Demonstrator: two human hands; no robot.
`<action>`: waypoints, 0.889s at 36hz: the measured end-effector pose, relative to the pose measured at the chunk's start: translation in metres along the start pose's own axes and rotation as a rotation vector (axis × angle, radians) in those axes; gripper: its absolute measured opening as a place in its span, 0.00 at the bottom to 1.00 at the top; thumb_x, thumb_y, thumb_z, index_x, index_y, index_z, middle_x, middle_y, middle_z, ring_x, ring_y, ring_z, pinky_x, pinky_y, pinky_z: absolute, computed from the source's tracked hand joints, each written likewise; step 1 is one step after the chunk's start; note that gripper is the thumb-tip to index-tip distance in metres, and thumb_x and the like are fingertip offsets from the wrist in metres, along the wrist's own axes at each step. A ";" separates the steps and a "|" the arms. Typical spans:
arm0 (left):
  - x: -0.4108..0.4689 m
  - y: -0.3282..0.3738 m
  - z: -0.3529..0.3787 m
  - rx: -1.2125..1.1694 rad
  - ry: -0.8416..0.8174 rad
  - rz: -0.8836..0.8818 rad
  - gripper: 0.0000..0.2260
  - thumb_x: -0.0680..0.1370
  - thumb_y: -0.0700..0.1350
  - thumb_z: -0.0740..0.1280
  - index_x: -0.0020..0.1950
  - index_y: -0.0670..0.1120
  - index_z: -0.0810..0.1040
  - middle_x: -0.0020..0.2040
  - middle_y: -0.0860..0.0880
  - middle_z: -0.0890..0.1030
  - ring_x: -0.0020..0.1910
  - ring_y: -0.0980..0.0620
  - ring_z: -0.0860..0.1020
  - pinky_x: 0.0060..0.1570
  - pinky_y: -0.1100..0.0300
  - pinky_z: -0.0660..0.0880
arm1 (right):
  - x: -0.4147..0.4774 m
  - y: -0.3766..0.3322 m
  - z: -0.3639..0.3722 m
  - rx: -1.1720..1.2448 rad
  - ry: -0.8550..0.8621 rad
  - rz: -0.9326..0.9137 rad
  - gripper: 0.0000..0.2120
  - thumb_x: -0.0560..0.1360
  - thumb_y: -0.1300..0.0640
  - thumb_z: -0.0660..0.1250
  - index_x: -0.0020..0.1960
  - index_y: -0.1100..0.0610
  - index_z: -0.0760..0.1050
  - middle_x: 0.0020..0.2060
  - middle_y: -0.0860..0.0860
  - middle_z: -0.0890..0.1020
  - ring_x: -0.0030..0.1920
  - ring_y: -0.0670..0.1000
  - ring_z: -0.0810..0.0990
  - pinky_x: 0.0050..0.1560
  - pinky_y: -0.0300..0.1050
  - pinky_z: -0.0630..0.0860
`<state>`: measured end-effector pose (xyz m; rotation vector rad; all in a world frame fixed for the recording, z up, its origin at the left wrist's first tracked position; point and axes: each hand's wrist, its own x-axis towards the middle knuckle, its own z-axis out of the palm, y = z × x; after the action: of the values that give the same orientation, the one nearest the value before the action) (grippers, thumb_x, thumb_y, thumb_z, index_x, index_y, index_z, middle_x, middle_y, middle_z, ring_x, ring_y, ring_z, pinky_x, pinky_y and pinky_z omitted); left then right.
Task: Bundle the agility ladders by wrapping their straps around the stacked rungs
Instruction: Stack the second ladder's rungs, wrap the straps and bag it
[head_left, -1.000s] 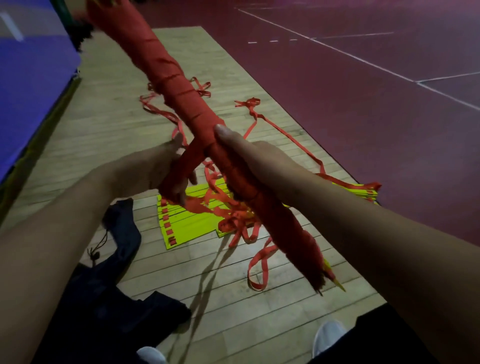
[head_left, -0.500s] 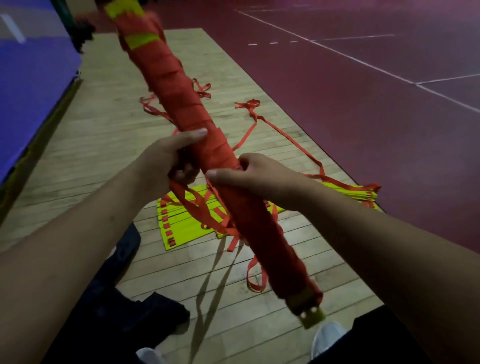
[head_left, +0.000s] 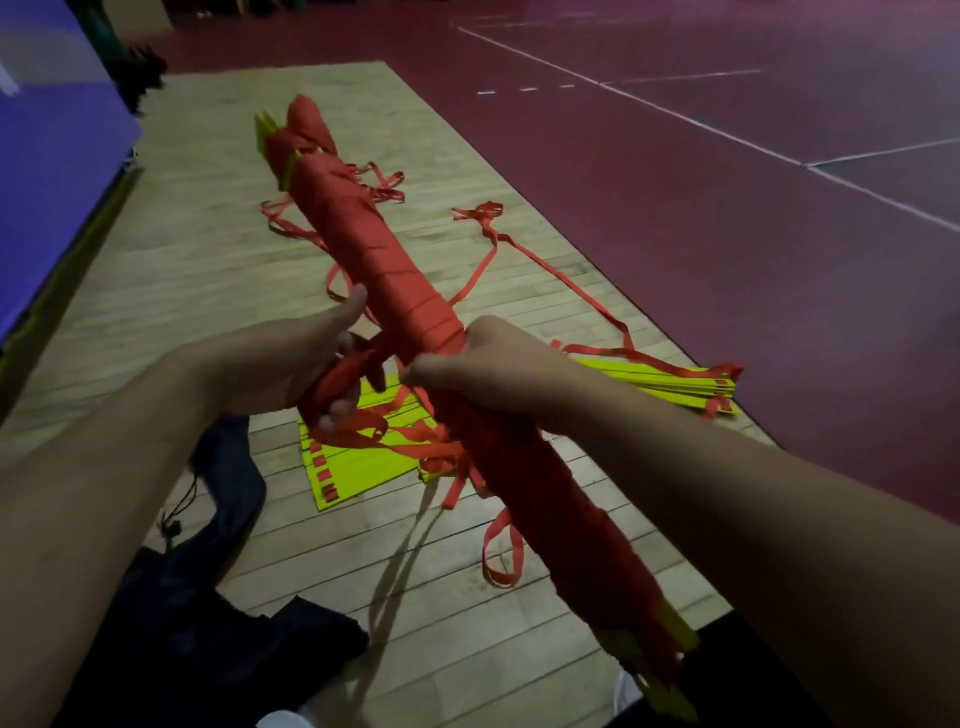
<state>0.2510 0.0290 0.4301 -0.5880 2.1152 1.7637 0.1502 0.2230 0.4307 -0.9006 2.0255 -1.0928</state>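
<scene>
Above the pale wood-plank floor (head_left: 197, 249), mid-frame: long bundle of yellow ladder rungs wrapped in red-orange strap (head_left: 374, 244), tilted, far end up-left, near end low-right. R hand (head_left: 493, 371) curled round its middle. L hand (head_left: 291, 364) just beside, fingers closed on a loose red-orange strap (head_left: 340, 376). Flat yellow rungs w/ tangled straps (head_left: 358, 467) lie on floor below. Dark cloth bag (head_left: 228, 493) lower left.

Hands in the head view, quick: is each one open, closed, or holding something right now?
The left hand is closed, gripping the loose red strap.
The right hand is closed, gripping the wrapped ladder bundle.
</scene>
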 end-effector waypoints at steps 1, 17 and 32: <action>0.003 0.002 0.003 -0.040 0.024 0.035 0.54 0.50 0.81 0.68 0.54 0.36 0.74 0.30 0.43 0.75 0.23 0.50 0.73 0.23 0.61 0.72 | 0.001 0.002 0.004 -0.150 0.045 -0.033 0.14 0.74 0.51 0.74 0.37 0.58 0.75 0.29 0.53 0.78 0.28 0.51 0.76 0.33 0.43 0.75; 0.010 0.010 0.028 -0.422 0.339 0.335 0.14 0.74 0.60 0.65 0.46 0.50 0.82 0.42 0.46 0.76 0.36 0.48 0.71 0.22 0.64 0.65 | 0.002 0.010 0.001 0.759 -0.558 0.154 0.21 0.81 0.42 0.60 0.56 0.60 0.76 0.44 0.57 0.82 0.42 0.56 0.83 0.44 0.47 0.83; 0.012 0.007 0.008 -0.153 0.214 0.080 0.45 0.60 0.79 0.62 0.50 0.38 0.76 0.27 0.46 0.72 0.22 0.53 0.69 0.20 0.65 0.68 | 0.007 0.009 0.008 -0.348 0.114 -0.079 0.17 0.73 0.48 0.75 0.50 0.61 0.78 0.40 0.56 0.83 0.41 0.57 0.83 0.38 0.49 0.78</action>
<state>0.2367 0.0366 0.4285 -0.7743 2.1824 1.9996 0.1510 0.2176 0.4178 -1.1209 2.3378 -0.8622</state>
